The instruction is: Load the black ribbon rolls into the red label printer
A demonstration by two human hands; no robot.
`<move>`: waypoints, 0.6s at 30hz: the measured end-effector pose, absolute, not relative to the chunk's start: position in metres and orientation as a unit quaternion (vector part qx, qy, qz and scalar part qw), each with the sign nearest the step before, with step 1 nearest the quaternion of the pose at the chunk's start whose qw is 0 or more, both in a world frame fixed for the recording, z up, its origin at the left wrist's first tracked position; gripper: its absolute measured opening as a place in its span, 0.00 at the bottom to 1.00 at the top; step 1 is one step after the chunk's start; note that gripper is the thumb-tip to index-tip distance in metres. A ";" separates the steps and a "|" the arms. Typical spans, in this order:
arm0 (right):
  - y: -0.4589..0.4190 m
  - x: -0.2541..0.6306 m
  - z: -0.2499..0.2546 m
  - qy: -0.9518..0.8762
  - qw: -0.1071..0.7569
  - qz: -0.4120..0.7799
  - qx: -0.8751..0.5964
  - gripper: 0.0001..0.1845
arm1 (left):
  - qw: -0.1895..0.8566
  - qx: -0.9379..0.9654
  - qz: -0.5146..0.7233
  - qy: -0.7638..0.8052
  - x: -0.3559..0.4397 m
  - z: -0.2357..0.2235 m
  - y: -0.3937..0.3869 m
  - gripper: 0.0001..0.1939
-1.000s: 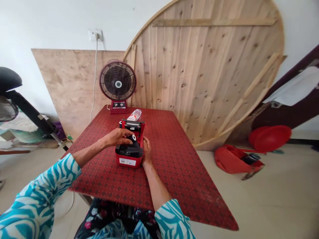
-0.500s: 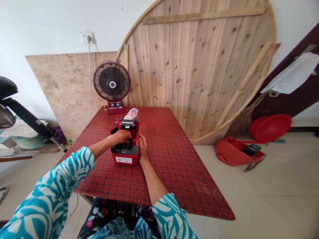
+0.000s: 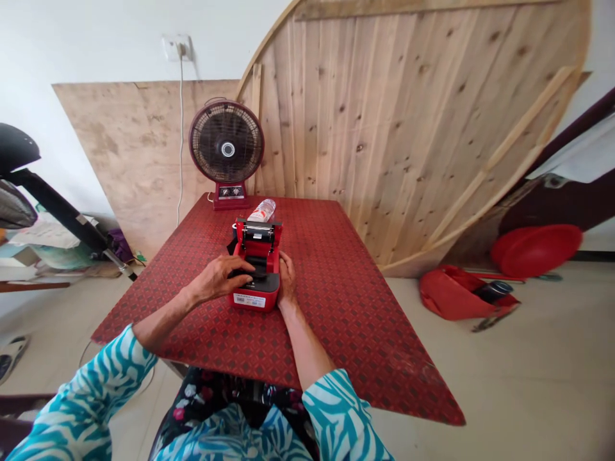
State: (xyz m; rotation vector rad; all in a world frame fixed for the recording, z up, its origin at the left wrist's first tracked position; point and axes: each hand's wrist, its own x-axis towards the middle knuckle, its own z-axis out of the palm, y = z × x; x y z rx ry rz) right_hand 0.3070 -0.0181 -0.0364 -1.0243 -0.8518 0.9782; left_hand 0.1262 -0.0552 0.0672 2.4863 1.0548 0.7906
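A red and black label printer [image 3: 256, 301] stands on the table with its lid [image 3: 260, 234] raised and tilted back. My left hand [image 3: 221, 276] lies over the printer's left front, its thumb and fingers apart on the black top by the inner compartment. Any small part under those fingertips is hidden. Along the printer's right side my right hand [image 3: 287, 280] holds the red casing, its fingers partly out of sight behind the wall. A clear plastic bottle [image 3: 263, 210] with a red and white label lies just behind the printer.
A dark red fan [image 3: 227, 149] stands at the back left of the red patterned table [image 3: 346, 320]. Against the wall leans a large round wooden board [image 3: 384, 128]. On the floor to the right are a red bag [image 3: 442, 294] and a red basin [image 3: 538, 250].
My left hand has drawn out of the printer's inner compartment onto its front top, and its fingers have spread. My right hand stays at the printer's side. The view has shifted slightly.
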 end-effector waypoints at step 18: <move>-0.020 0.308 -0.042 -0.378 0.669 0.443 -0.461 0.24 | 0.008 0.884 0.355 0.303 0.134 0.046 -0.088 0.07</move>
